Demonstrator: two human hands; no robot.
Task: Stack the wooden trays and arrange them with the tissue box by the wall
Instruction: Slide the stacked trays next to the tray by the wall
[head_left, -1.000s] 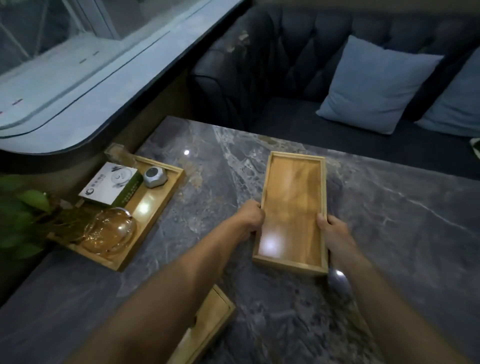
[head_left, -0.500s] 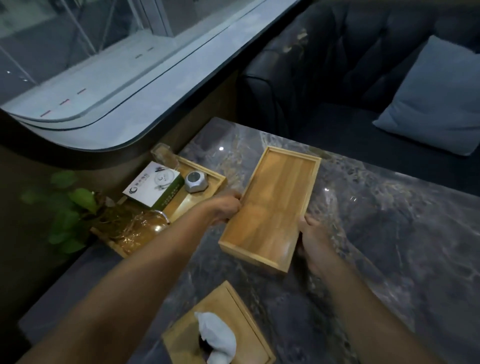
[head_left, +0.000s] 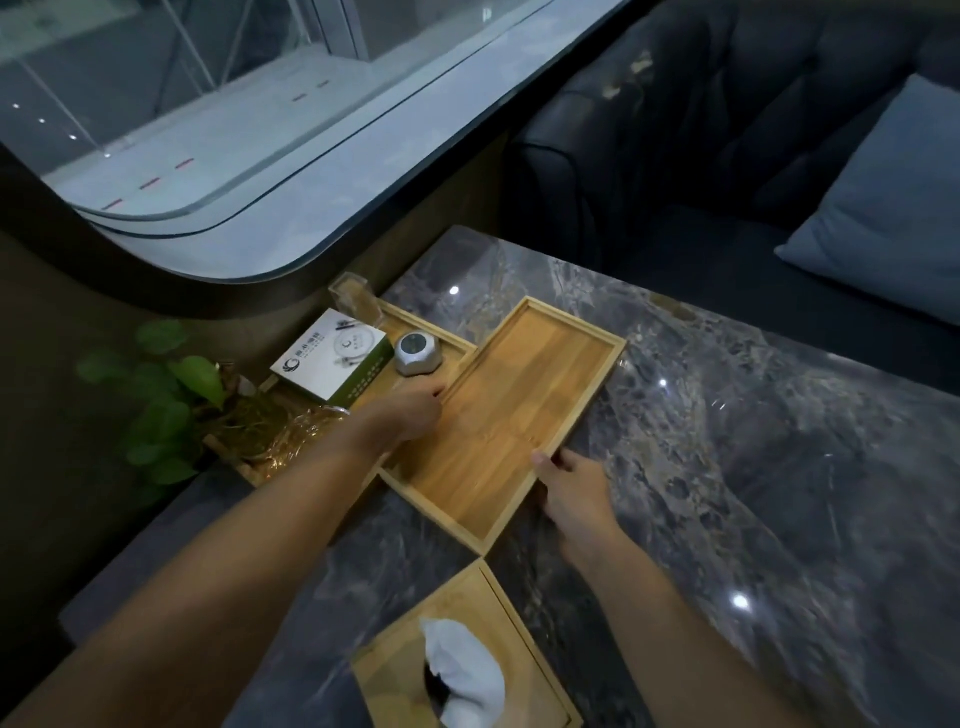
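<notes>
Sitting nearest on the dark marble table (head_left: 727, 467), a wooden tissue box (head_left: 498, 654) shows at the bottom edge with a white tissue (head_left: 462, 670) sticking up from its slot. Just beyond it, both bare forearms reach forward to an empty wooden tray (head_left: 514, 410) that lies at a slant, its near corner close to the tissue box and its far end pointing toward the sofa. The right hand (head_left: 571, 488) is curled around the tray's right long edge near the near end, thumb on top of the rim and fingers tucked under or along the side. The left hand (head_left: 405, 410) is closed on the tray's left long edge about midway, knuckles up. That left edge sits against or slightly over a second wooden tray (head_left: 415, 325) by the wall on the left; whether the held tray touches the table cannot be told. The second tray carries a white and green box (head_left: 332, 358), a small silver gadget (head_left: 415, 353), a clear glass piece (head_left: 291, 431) at its near end and a clear holder (head_left: 356, 301) at its far corner. Green leaves (head_left: 171, 395) hang left of it. Farther off stand the curved window ledge (head_left: 291, 223), a dark tufted sofa (head_left: 701, 130) and a blue-grey cushion (head_left: 893, 208).
</notes>
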